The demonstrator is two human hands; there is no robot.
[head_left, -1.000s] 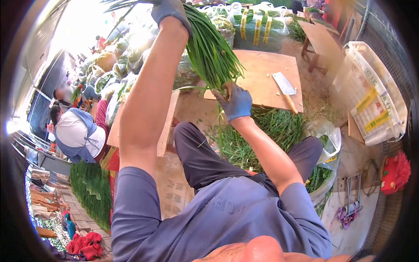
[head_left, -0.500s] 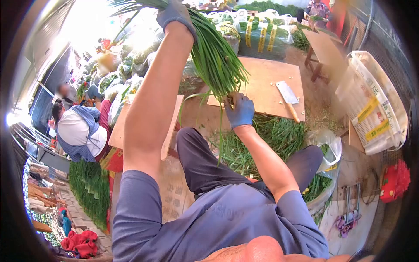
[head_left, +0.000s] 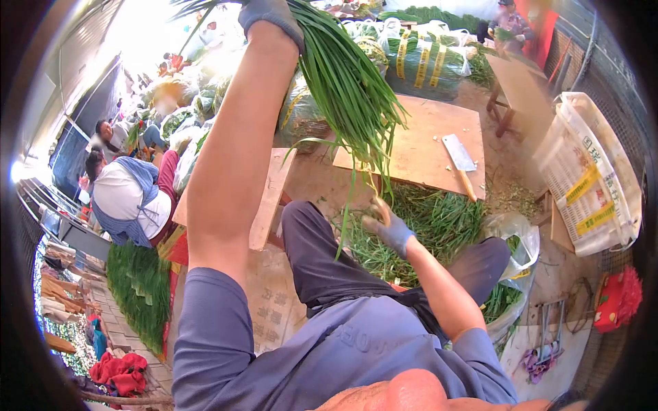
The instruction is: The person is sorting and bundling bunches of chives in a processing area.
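My left hand (head_left: 272,19), in a grey-blue glove, is raised at the top of the view and closed round a large bunch of long green chives (head_left: 349,79). The leaf ends droop down to the right, and a few stray blades hang lower. Below them my gloved right hand (head_left: 392,229) appears to pinch thin yellowish leaves at the hanging tips; its fingertips are somewhat blurred. Under that hand lies a heap of loose chives (head_left: 439,219) between my knees. A cleaver (head_left: 458,153) with a wooden handle rests on the wooden board (head_left: 432,123) beyond.
Plastic-wrapped bundles of greens (head_left: 425,65) are stacked behind the board. A white bag (head_left: 589,178) stands at right, above a red box (head_left: 617,298). Chives lie in rows (head_left: 137,294) at lower left. A seated person (head_left: 130,198) is at left; another is at far upper right.
My right hand has moved down and slightly right, away from the bunch, drawing at thin leaves. My left hand still holds the bunch up. The view has shifted slightly.
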